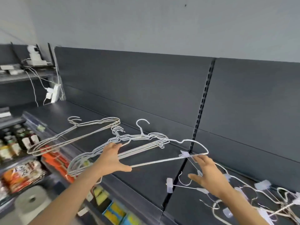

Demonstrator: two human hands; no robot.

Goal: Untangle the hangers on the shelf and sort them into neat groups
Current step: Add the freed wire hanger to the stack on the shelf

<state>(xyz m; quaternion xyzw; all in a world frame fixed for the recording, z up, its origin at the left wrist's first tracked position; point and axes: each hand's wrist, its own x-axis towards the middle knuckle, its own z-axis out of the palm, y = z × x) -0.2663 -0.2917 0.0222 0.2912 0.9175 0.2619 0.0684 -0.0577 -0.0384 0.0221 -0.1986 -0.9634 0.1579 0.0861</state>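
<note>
Shelf [146, 176], dark, with a slotted upright [203, 98] in its back panel as the reference mark.

- Far left of the upright: a stack of cream wire hangers [73, 135], hooks together and outlines nested. Reads as 1 finished group.
- Nearer the upright, on its left: a stack of white wire hangers [142, 138], mostly aligned, though 1 hook stands up apart from the rest. A group in progress.
- Across the upright: a single white hanger [162, 161] with a clip on its bar, not yet squared with the white stack.
- Right of the upright: a tangle of clip hangers [263, 198], wires crossed and clips pointing all ways. Untouched work, the bulk of what is left.

Left hand [112, 158]: fingers [116, 146] spread and fairly straight on the white stack, thumb out toward the single hanger's bar. No closed grip visible.
Right hand [209, 177]: fingers [197, 159] splayed, holding nothing, over the near edge of the tangle, just right of the upright. Contact unclear through motion blur.

Judgement: roughly half done. 2 groups formed; the clip hangers still need separating and stacking.
</note>
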